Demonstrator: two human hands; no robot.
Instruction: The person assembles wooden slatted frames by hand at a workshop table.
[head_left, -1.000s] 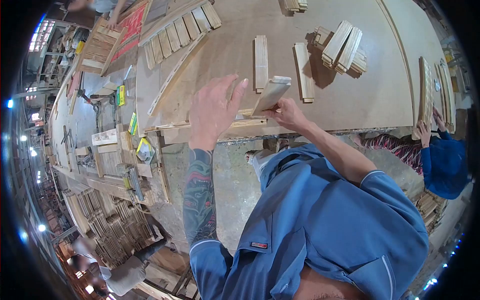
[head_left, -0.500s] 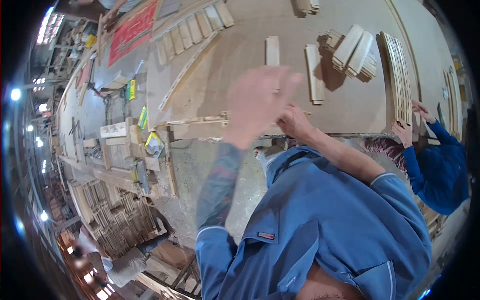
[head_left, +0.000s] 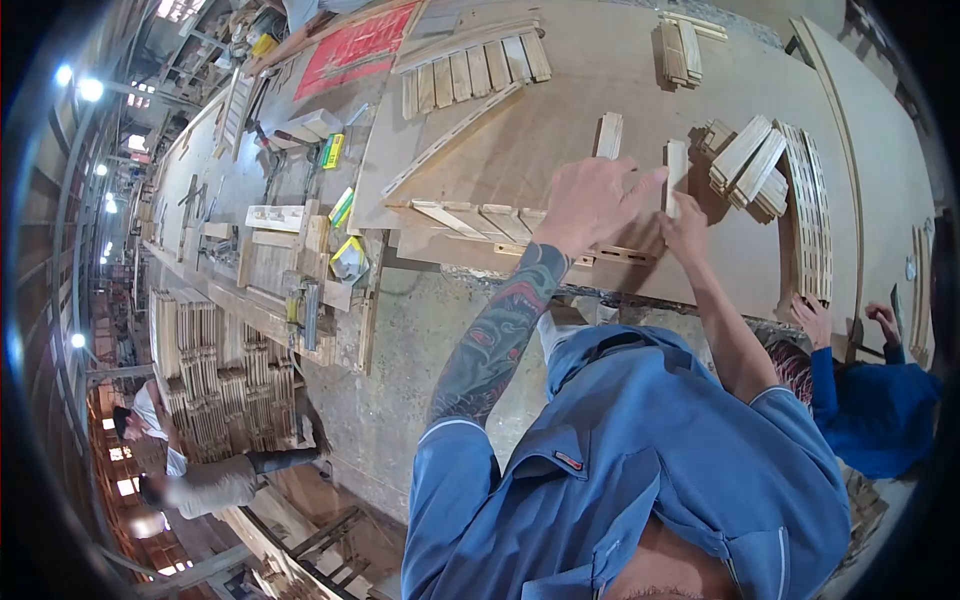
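Observation:
My left hand point(head_left: 598, 205), on the tattooed arm, is over the near edge of the table, its fingers stretched out and apart. Beneath it runs a short wooden slat point(head_left: 610, 133), its near end hidden by the hand. My right hand point(head_left: 685, 232) has its fingers closed at the near end of another wooden slat point(head_left: 676, 165), which lies on the table. Just below both hands, a slotted wooden rail point(head_left: 625, 256) lies along the table edge. Left of my hands, several slats point(head_left: 475, 222) sit in a row against that rail.
A slat stack point(head_left: 748, 165) and long slotted rails point(head_left: 805, 215) lie to the right, where a co-worker's hand point(head_left: 815, 318) touches the rails. Another slat row point(head_left: 478, 72) and a slotted rail point(head_left: 455, 137) lie at the upper left. A yellow-and-white object point(head_left: 349, 260) is at the left.
The view has shifted, so the table things appear lower and farther right. Both my hands have moved forward over the table, and my right hand has reached the right-hand slat.

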